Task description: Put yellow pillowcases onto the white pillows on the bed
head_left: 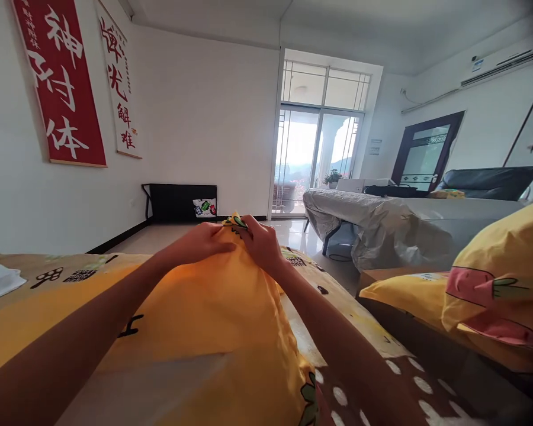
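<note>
A yellow bedding cover (pixel 213 296) with printed figures is pulled up in front of me, its raised edge bunched to a peak. My left hand (pixel 203 242) pinches that edge from the left, thumb and fingers closed on the cloth. Close beside it, my right hand (pixel 263 241) grips the same edge from the right. From the peak the cloth hangs toward me and spreads over the bed. Beneath it lies a patterned bed sheet (pixel 337 296) with brown, dotted parts. Whether the cover is a duvet cover or a pillowcase, I cannot tell.
Yellow pillows (pixel 506 260) with pink prints are stacked at the right on a brown surface. White cloth (pixel 0 281) lies at the far left. Beyond the bed stand a plastic-covered table (pixel 395 228) and a black folded panel (pixel 173 201) against the wall.
</note>
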Tool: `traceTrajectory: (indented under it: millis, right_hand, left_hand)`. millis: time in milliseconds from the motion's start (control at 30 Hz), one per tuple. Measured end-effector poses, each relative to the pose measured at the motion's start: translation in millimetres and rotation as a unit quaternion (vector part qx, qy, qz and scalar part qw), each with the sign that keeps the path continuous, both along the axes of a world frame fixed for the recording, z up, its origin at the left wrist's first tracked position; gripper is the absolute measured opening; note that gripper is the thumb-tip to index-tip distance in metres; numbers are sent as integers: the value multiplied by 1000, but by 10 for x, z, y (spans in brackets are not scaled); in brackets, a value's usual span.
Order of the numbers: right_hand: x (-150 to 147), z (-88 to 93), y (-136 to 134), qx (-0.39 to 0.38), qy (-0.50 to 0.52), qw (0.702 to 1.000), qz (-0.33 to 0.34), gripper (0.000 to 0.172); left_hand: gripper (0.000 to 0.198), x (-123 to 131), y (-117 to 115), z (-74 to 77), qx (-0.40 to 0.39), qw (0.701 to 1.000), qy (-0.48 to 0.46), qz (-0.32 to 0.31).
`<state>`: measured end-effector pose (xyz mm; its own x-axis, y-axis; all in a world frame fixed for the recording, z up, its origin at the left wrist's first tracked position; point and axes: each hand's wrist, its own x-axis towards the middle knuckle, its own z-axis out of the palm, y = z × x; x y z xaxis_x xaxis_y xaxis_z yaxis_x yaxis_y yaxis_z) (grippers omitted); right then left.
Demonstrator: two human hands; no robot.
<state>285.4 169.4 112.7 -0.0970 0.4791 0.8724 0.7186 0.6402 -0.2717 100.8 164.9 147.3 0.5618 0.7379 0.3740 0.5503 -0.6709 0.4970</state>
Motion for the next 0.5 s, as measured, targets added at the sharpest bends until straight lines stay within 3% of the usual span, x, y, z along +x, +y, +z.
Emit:
traceTrajectory:
  millis: [67,133,233,300,333,400,500]
  right_hand:
    - [58,-101,-83,-48,94,993,44,19]
    - [157,-310,-234,-153,205,958,127,30]
    - [313,-775,-539,-364,281,836,298,44]
    - [382,-1106,-722,-445,273,780,345,41]
    - [403,-1257,-794,-465,265,773,340,38]
    - [422,-1501,-896,-484,242,788,294,33]
    - [444,-1689,-956,-505,176,810,239,26]
  left_hand:
    - [52,257,56,6,-22,997,-65,-45]
    - [48,343,85,-12,-50,987,-141,-62]
    - [46,303,95,-41,-132,970,-202,-38]
    - [44,278,96,-36,-163,961,-225,-10]
    - [43,281,99,-25,-173,955,-240,1]
    - [41,311,118,5,-189,944,-271,26]
    - [42,348,183,43,-216,929,-295,52]
